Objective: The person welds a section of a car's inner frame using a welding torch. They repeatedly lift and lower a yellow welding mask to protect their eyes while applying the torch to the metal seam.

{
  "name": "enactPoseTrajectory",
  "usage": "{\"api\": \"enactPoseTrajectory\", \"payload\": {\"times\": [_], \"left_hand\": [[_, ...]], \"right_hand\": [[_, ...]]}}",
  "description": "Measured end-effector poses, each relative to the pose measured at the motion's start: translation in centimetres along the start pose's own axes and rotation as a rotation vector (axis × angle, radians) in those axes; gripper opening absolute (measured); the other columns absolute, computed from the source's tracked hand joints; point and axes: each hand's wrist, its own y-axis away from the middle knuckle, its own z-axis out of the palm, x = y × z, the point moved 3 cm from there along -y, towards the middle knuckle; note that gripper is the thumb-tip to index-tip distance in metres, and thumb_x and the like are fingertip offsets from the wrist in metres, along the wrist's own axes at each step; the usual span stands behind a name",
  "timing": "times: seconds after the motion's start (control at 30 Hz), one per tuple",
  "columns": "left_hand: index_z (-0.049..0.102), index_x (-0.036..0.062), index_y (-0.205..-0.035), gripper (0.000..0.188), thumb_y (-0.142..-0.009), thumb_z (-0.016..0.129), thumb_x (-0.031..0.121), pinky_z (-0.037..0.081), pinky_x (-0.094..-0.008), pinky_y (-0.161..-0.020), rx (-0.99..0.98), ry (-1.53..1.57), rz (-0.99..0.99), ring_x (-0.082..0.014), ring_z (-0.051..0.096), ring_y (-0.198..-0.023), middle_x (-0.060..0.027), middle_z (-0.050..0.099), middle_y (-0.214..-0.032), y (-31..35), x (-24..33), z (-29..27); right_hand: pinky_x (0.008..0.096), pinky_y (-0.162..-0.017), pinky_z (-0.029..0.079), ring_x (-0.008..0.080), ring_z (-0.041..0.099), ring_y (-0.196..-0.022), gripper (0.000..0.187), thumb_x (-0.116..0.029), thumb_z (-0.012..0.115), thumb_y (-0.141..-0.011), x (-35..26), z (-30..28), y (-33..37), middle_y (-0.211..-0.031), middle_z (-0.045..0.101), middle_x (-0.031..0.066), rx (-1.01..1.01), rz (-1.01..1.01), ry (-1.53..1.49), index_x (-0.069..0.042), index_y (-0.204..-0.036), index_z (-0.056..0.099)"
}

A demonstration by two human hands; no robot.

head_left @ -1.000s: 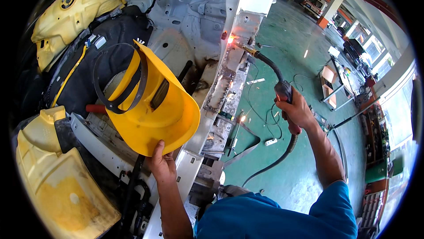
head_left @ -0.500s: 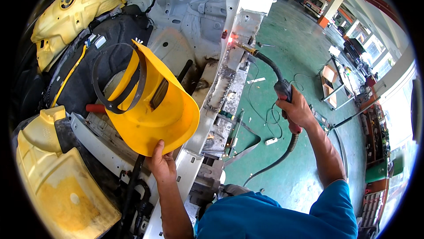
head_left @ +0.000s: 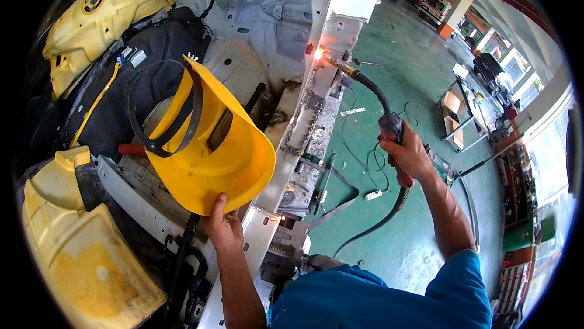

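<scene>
My left hand [head_left: 224,225] grips the lower rim of a yellow welding mask [head_left: 210,146], which is held up over the car body with its dark headband [head_left: 164,110] toward the upper left. In my right hand [head_left: 406,154] is a welding torch [head_left: 389,125] with a red and black handle, fingers wrapped round it. The torch's brass-coloured nozzle [head_left: 339,66] reaches to the metal sill [head_left: 301,122] of the car. A bright orange-white glow [head_left: 319,53] burns at its tip. A line of weld marks runs down the sill below that point.
Yellowed foam panels [head_left: 100,268] and black lining [head_left: 158,61] lie inside the car body at left. A cable [head_left: 368,165] and the torch hose [head_left: 377,225] cross the green floor [head_left: 426,225]. A wheeled cart [head_left: 465,110] stands farther right, with shelves [head_left: 517,189] behind.
The glow at the torch tip is larger and brighter. A small spark now shows on the sill near my left hand. Both hands stay nearly in place.
</scene>
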Motion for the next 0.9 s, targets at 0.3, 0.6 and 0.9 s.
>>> {"api": "enactPoseTrajectory", "payload": {"times": [0.3, 0.6, 0.9], "left_hand": [[0.043, 0.0078, -0.141, 0.056, -0.089, 0.062, 0.002, 0.053, -0.0397, -0.097, -0.003, 0.009, 0.001, -0.0244, 0.06, -0.117, -0.0099, 0.057, -0.131, 0.0, -0.1, -0.2], [0.043, 0.0084, -0.141, 0.056, -0.089, 0.062, 0.002, 0.053, -0.0384, -0.097, 0.002, 0.018, 0.006, -0.0246, 0.061, -0.117, -0.0102, 0.057, -0.131, -0.1, -0.1, -0.3], [0.042, 0.0079, -0.142, 0.056, -0.09, 0.063, 0.004, 0.055, -0.0369, -0.095, 0.032, 0.009, -0.004, -0.0248, 0.063, -0.114, -0.0109, 0.058, -0.131, 0.2, 0.1, 0.2]], "right_hand": [[0.0318, -0.052, 0.049, 0.0138, 0.061, -0.057, 0.029, -0.016, 0.067, -0.082, 0.2, 0.0, -0.3, -0.071, 0.057, 0.0065, -0.008, 0.0, 0.026, 0.001, -0.097, 0.049], [0.0326, -0.053, 0.049, 0.0145, 0.061, -0.058, 0.03, -0.016, 0.068, -0.082, -0.7, 0.2, 0.0, -0.071, 0.057, 0.0075, 0.011, 0.025, 0.088, 0.001, -0.098, 0.048], [0.0322, -0.055, 0.05, 0.0139, 0.06, -0.06, 0.029, -0.016, 0.067, -0.081, -0.7, 0.2, 0.1, -0.073, 0.056, 0.007, 0.024, 0.018, 0.084, 0.0, -0.097, 0.049]]}}
